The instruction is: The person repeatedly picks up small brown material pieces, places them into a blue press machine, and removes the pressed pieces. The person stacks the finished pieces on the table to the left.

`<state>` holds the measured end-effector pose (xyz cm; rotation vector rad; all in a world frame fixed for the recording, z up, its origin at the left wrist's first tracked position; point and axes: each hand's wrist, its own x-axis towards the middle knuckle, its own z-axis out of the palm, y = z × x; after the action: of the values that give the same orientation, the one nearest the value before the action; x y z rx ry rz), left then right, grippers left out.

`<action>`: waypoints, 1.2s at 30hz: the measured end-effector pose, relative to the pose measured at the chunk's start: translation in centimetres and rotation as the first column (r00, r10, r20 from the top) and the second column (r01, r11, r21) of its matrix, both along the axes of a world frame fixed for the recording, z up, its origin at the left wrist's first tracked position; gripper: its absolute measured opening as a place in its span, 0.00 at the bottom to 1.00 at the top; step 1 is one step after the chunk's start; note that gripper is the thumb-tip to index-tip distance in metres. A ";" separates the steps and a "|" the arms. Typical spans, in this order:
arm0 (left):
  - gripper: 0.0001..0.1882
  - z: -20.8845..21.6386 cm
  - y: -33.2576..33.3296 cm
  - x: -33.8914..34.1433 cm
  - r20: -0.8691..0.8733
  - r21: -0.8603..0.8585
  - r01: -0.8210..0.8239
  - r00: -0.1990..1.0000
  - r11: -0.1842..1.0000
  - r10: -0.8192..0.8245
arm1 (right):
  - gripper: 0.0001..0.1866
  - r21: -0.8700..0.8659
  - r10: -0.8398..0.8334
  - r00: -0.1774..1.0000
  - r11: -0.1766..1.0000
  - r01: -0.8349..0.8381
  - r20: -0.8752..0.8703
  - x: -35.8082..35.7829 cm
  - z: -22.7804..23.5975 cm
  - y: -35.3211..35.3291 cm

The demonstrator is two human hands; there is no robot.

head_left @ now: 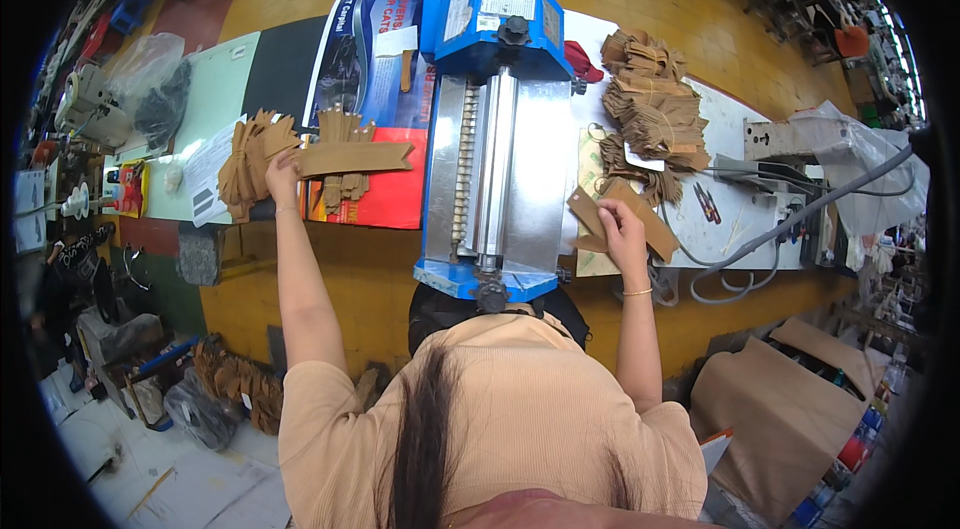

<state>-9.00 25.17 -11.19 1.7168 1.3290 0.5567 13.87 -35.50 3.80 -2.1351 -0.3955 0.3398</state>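
My left hand (284, 177) is closed on the left end of a flat brown strip (355, 158) with a notched far end. That strip lies across a bundle of similar strips (346, 123) on a red and blue sheet, and a fanned pile of brown pieces (252, 157) sits beside my fingers. On the other side, my right hand (625, 237) pinches a brown flat piece (588, 212), with another brown piece (645, 217) under or behind the fingers. Between my hands stands a blue machine (497, 24) with a long shiny metal roller (493, 164).
Bundled brown pieces (655, 104) are heaped on the right table. Near them lie small thread snips (707, 204) and a grey hose (810, 214). A plastic-covered machine (835, 149) stands farther right, a sewing machine (90, 99) far left. Brown sheet material (775, 419) hangs at the lower right.
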 end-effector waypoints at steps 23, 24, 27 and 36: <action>0.23 12.5 -27.3 11.6 0.306 -0.656 0.562 0.808 0.504 -0.503 | 0.17 -0.203 0.325 0.912 0.903 -0.378 -0.250 2.8 2.4 9.3; 0.23 12.6 -27.4 11.7 0.291 -0.653 0.561 0.806 0.509 -0.516 | 0.17 -0.185 0.332 0.911 0.906 -0.381 -0.245 2.9 2.5 8.4; 0.18 12.6 -27.2 11.5 0.286 -0.645 0.560 0.807 0.519 -0.516 | 0.16 -0.219 0.271 0.923 0.917 -0.334 -0.274 3.0 2.3 5.8; 0.13 10.8 -24.2 9.6 0.296 -0.638 0.518 0.848 0.570 -0.439 | 0.12 -0.307 0.030 0.992 0.949 -0.066 -0.122 2.2 -3.0 0.1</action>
<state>0.57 1.01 -0.38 1.2738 0.7639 -0.1869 16.03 -35.42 0.78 -2.4004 -0.3443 0.5850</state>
